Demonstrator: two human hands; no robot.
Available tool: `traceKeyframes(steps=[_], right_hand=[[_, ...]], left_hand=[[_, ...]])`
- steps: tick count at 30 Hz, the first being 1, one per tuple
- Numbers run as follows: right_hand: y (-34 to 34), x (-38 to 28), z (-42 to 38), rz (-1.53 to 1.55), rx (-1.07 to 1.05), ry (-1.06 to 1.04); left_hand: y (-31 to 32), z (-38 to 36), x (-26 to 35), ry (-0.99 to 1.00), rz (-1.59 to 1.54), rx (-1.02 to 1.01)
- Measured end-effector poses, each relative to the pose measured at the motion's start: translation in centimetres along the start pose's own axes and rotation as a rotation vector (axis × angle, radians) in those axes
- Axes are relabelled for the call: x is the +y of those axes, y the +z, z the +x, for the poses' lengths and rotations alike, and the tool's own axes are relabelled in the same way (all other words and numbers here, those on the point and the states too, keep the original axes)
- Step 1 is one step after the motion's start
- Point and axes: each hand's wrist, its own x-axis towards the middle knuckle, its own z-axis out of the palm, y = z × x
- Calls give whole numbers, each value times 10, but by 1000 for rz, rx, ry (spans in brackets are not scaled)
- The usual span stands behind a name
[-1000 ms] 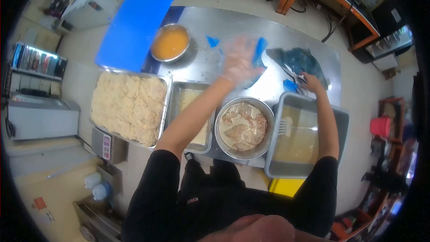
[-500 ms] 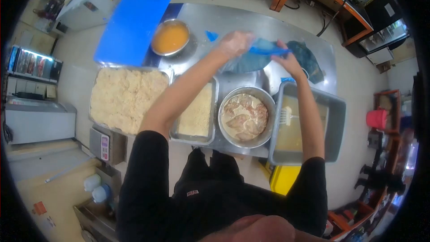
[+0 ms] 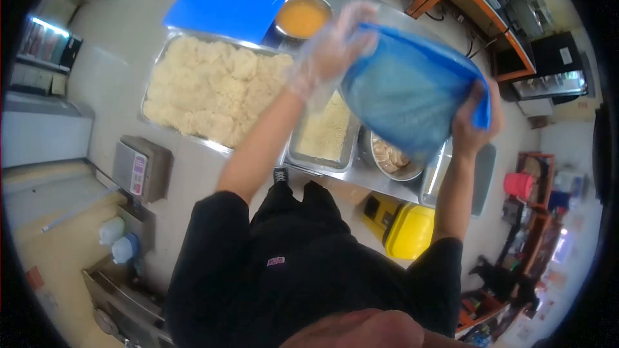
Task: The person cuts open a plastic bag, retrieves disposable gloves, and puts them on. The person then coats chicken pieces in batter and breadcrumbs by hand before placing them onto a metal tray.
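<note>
A translucent blue plastic bag (image 3: 403, 84) is spread between my two hands above the metal table. My left hand (image 3: 332, 48), in a loose clear plastic glove, is closed at the bag's left edge. On the opposite side, my right hand (image 3: 474, 116) grips the bag's darker blue rim. The bag partly covers a steel bowl of raw meat pieces in pale liquid (image 3: 391, 156). Just left of that bowl is a metal tray of pale crumbs (image 3: 322, 134), partly behind my left forearm. Both hands are somewhat blurred.
A large tray of crumb-coated pieces (image 3: 206, 90) lies at left, below a blue board (image 3: 232, 0). A bowl of orange liquid (image 3: 303, 17) stands behind. The grey tub (image 3: 485, 183) is at right, a yellow container (image 3: 409, 231) below the table edge, and a scale (image 3: 138, 171) at lower left.
The blue bag has come nearer to me and is spread wider between my hands. It now covers part of the meat bowl. My view has shifted, too.
</note>
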Motion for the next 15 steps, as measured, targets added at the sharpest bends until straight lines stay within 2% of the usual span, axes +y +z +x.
traceKeyframes(steps=[1, 2, 3, 4, 6, 9, 12, 15], right_hand=[[-5, -12, -9, -17, -36, 83], [-7, -21, -19, -11, -58, 111], [-9, -26, -31, -9, -82, 140], [-9, -31, -41, -9, -108, 172], [-10, -43, -60, -7, -236, 272], [10, -44, -85, 46, -338, 427], [36, -41, -100, 102, -420, 583], [54, -20, -113, 100, -556, 675]], left_hand=[[7, -24, -39, 101, -145, -13], [22, -53, -70, 74, -354, -65], [37, -81, -101, 37, -561, -111], [53, -113, -110, -129, -834, -205], [57, -161, -114, -454, -1004, -365], [67, -198, -106, -721, -1187, -283], [96, -230, -154, -899, -1349, -216], [104, -243, -160, -910, -1397, -218]])
